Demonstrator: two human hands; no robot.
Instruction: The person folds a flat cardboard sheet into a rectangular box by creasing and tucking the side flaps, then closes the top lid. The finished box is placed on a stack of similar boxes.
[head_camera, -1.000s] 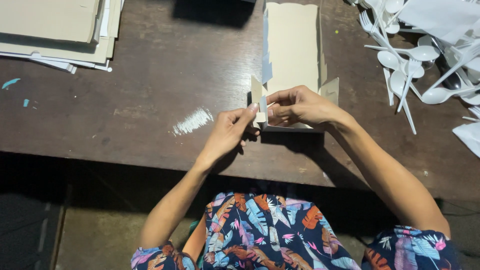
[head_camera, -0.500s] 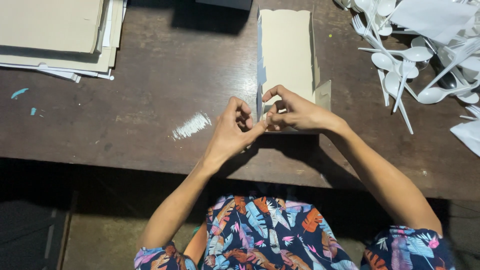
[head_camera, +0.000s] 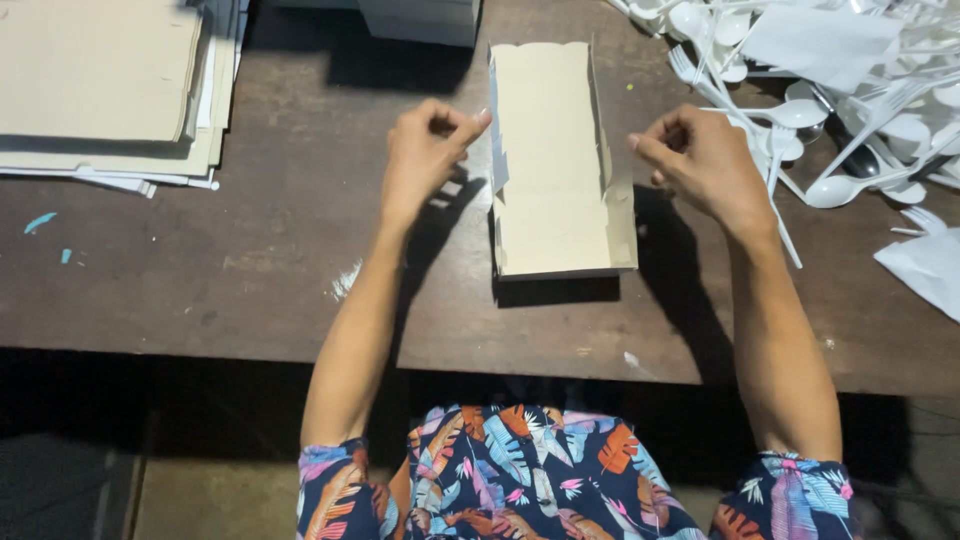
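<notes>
- A half-folded cardboard box (head_camera: 553, 165) lies on the dark table (head_camera: 250, 260), its near end wall now standing where both hands pinched it a moment ago.
- Left hand (head_camera: 425, 150), grip closed, thumb touching the box's nine o'clock wall.
- Right hand (head_camera: 700, 160), grip curled shut and empty, has drawn back to three o'clock, just beside the box.
- White plastic cutlery (head_camera: 800, 90) is heaped at two o'clock; flat cardboard sheets (head_camera: 100, 80) are stacked at ten o'clock.
</notes>
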